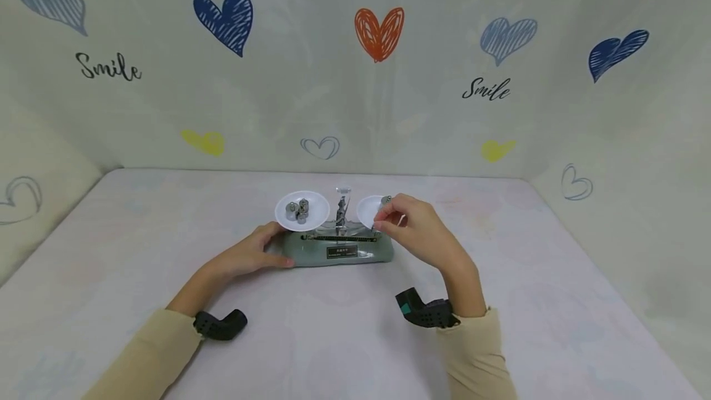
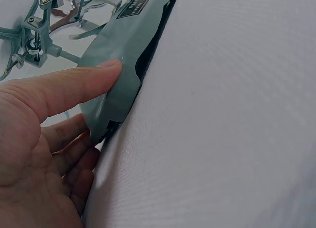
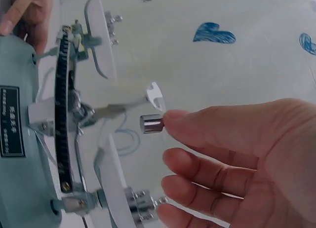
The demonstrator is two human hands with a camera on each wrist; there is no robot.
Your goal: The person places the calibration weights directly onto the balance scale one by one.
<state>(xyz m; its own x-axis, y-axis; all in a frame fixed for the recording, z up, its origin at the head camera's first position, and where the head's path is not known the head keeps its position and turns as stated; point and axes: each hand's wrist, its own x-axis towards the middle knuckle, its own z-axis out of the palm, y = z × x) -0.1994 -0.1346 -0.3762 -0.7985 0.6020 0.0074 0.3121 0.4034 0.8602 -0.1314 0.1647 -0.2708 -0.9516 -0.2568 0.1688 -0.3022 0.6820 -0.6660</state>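
A green balance scale (image 1: 311,255) stands on the table. My left hand (image 1: 244,256) holds the left end of its base, thumb on the front face and the other fingers around the end, as the left wrist view shows. Several small metal weights (image 1: 302,210) stand on the left white pan (image 1: 282,215). Over the right pan (image 1: 364,210) my right hand (image 1: 419,227) pinches one shiny cylindrical weight (image 3: 151,124), which is apart from the pan. Its index finger is mostly hidden behind the thumb. More weights (image 3: 140,204) stand on that right pan, partly covered by the hand in the head view.
Between the pans rises the balance's central post (image 1: 340,212), with a black graduated beam (image 1: 339,238) below it. A pale cloth covers the table (image 1: 333,326). Behind it hangs a white backdrop (image 1: 311,91) printed with hearts and words. Each wrist wears a black camera mount (image 1: 220,325).
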